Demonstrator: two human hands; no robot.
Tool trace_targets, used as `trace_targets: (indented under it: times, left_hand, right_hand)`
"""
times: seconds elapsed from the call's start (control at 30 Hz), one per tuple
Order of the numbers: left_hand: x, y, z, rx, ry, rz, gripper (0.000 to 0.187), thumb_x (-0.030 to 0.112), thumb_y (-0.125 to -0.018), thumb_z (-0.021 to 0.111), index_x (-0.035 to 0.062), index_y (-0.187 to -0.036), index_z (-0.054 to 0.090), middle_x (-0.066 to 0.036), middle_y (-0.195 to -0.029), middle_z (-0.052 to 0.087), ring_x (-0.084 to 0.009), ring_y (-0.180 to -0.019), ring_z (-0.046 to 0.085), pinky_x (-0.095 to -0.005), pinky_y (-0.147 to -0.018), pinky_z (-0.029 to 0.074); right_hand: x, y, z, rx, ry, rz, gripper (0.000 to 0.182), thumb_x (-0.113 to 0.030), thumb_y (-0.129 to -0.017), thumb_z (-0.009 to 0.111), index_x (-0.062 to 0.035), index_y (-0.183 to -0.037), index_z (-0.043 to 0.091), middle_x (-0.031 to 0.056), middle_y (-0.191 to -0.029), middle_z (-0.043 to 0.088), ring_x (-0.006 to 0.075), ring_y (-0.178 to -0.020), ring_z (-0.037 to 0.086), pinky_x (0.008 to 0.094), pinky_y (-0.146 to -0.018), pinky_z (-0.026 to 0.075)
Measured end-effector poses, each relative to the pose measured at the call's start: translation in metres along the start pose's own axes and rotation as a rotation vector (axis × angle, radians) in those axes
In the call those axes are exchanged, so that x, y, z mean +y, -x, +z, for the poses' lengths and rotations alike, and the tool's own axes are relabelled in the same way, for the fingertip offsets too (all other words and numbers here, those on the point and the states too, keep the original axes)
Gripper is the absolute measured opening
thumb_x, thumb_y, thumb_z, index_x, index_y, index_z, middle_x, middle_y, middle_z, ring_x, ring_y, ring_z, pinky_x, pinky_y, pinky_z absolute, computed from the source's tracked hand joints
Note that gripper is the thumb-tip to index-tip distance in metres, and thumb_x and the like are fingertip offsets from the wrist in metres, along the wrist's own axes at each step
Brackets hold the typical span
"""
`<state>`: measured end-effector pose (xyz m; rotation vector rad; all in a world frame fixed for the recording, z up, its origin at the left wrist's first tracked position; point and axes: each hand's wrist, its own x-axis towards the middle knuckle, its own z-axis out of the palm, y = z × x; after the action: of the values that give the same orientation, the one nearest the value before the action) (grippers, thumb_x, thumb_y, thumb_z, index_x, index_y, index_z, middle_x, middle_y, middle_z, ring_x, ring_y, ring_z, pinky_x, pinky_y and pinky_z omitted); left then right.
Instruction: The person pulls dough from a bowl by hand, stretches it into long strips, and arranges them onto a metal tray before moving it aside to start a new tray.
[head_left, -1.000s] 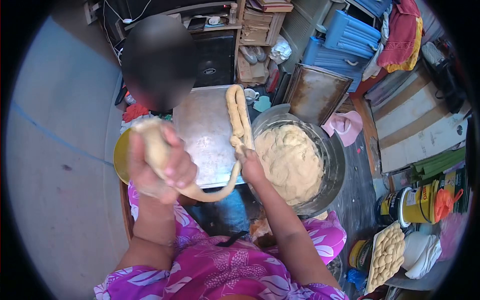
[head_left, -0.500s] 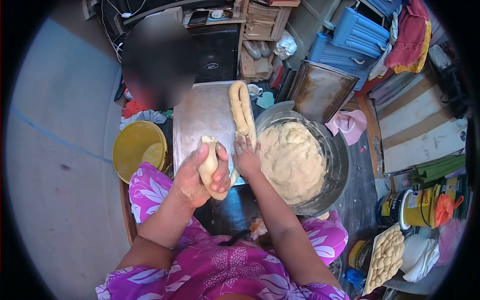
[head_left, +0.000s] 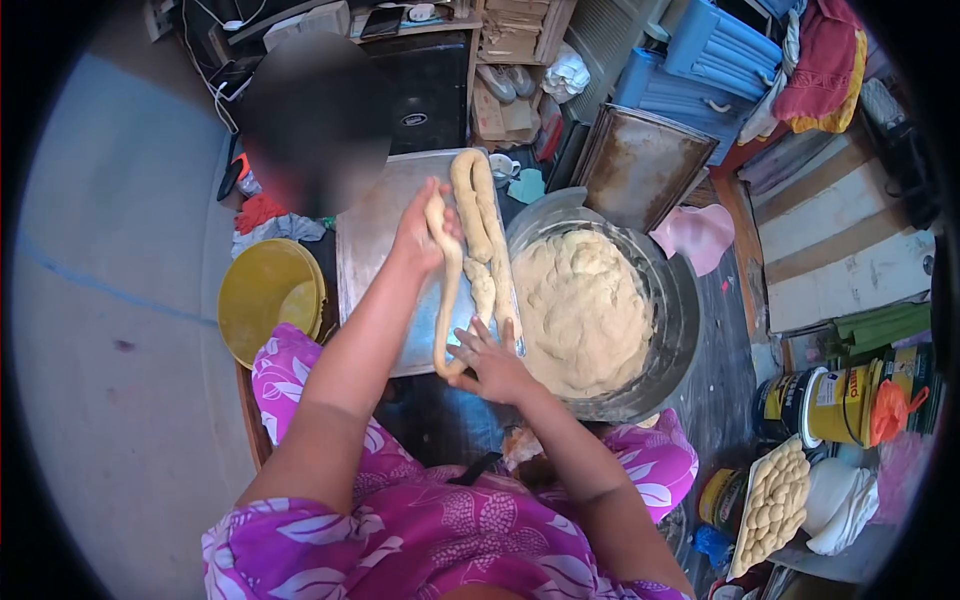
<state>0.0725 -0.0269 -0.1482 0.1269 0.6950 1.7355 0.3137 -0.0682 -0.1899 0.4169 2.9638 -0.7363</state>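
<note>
A long dough rope (head_left: 449,290) stretches down the right part of a metal baking tray (head_left: 375,285). Its upper end is in my left hand (head_left: 420,228), with the fingers curled round it. At the tray's near edge the rope bends in a U toward my right hand (head_left: 492,362), whose fingers are spread over the dough there, with the thumb by the bend. Beyond that hand, a folded loop of dough (head_left: 478,205) lies along the tray's right side. To the right stands a big metal basin (head_left: 680,345) holding a large mass of soft dough (head_left: 585,315).
A yellow bucket (head_left: 232,310) stands left of the tray. Behind the basin leans a stained baking pan (head_left: 645,165), with a pink cap (head_left: 695,238) nearby. At right are paint buckets (head_left: 840,400) and a board (head_left: 745,540) of shaped dough pieces. A blurred person sits opposite.
My left hand has moved away from me over the tray, and the thick dough it held is drawn out into a longer rope. My right hand has come back toward the tray's near edge.
</note>
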Motion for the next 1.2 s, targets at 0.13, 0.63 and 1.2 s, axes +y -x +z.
trace_targets:
  times: [0.13,0.63,1.2]
  left_hand:
    - [0.008,-0.058,-0.017,0.075,-0.149,0.152,0.058,0.05,-0.083,0.055,0.0056,-0.119,0.046,-0.011,-0.096,0.054,-0.0213,-0.087,0.052,-0.0345,-0.08,0.041]
    - [-0.173,0.073,-0.041,0.165,-1.461,0.553,0.064,0.038,-0.094,0.032,-0.0045,-0.139,0.015,-0.027,-0.145,0.009,-0.0395,-0.135,0.004,-0.0402,-0.11,0.005]
    - [-0.06,-0.081,-0.073,0.155,-0.816,0.707,0.072,0.045,-0.09,0.044,-0.0047,-0.137,0.021,-0.022,-0.144,0.018,-0.031,-0.135,0.014,-0.0366,-0.11,0.01]
  right_hand:
    - [0.009,0.013,0.028,0.177,0.036,0.181,0.048,-0.026,-0.079,0.062,-0.0147,-0.124,0.049,0.0103,-0.139,0.032,0.0302,-0.134,0.021,0.0603,-0.105,0.007]
    - [0.058,0.011,0.054,0.406,-0.376,0.288,0.072,-0.041,-0.089,0.044,-0.0054,-0.142,0.012,0.02,-0.145,0.018,0.0351,-0.136,0.012,0.0517,-0.107,0.008]
    - [0.068,0.009,0.043,0.602,-0.535,0.27,0.059,-0.031,-0.087,0.052,-0.0054,-0.136,0.03,0.0193,-0.139,0.03,0.0335,-0.13,0.027,0.0484,-0.106,0.018]
